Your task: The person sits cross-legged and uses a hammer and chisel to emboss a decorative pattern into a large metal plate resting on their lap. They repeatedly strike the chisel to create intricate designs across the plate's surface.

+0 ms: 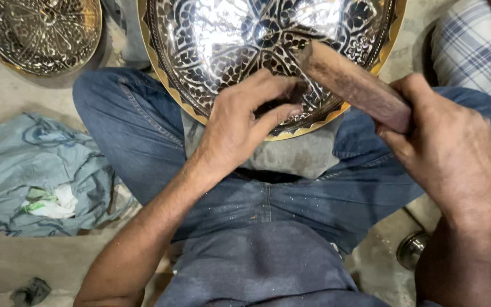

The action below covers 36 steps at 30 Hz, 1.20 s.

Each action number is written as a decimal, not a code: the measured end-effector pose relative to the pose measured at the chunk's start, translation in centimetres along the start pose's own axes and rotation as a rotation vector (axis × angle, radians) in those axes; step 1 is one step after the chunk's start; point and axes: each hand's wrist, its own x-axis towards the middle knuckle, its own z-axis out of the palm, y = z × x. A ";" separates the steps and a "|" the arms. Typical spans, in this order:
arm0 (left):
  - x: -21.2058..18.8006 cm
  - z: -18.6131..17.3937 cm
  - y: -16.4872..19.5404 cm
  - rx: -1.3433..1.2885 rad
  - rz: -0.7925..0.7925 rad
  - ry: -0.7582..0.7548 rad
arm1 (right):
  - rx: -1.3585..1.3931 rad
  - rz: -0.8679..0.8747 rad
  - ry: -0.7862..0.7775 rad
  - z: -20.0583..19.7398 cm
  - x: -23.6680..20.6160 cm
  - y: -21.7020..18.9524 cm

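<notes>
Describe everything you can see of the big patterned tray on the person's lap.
The tray is round, shiny metal, covered in a dark floral pattern with a scalloped gold rim. Its top runs out of view. It rests tilted on the lap over a grey cloth. The left hand presses on its lower edge, fingers pinched together, and the wooden handle in the right hand lies across it.

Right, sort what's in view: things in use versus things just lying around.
In use: engraved metal tray; wooden handle gripped by right hand; left hand pinching a small tool against the tray.

Lying about: second tray; crumpled blue bag; small metal cup.
</notes>
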 end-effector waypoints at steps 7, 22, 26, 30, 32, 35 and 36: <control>0.1 0.2 -0.4 -0.032 0.003 0.025 | -0.008 -0.048 0.017 0.9 -0.6 0.6; 0.0 0.4 -0.2 -0.067 -0.022 0.037 | -0.156 -0.149 0.055 -1.3 -0.2 -0.4; -0.1 0.3 -0.1 -0.082 0.004 0.046 | 0.012 -0.032 0.138 -1.0 -0.8 0.4; 0.1 0.2 -0.1 -0.054 -0.024 0.041 | -0.131 -0.118 -0.039 -1.2 -0.6 0.6; 0.0 0.3 0.0 -0.080 -0.078 0.026 | 0.153 0.043 0.032 -1.0 -0.4 0.3; 0.0 0.3 -0.2 -0.110 -0.035 0.041 | -0.064 -0.046 0.010 -1.1 -0.3 0.2; 0.0 0.4 -0.2 -0.091 0.000 0.050 | -0.242 -0.131 -0.021 -1.0 -0.4 0.3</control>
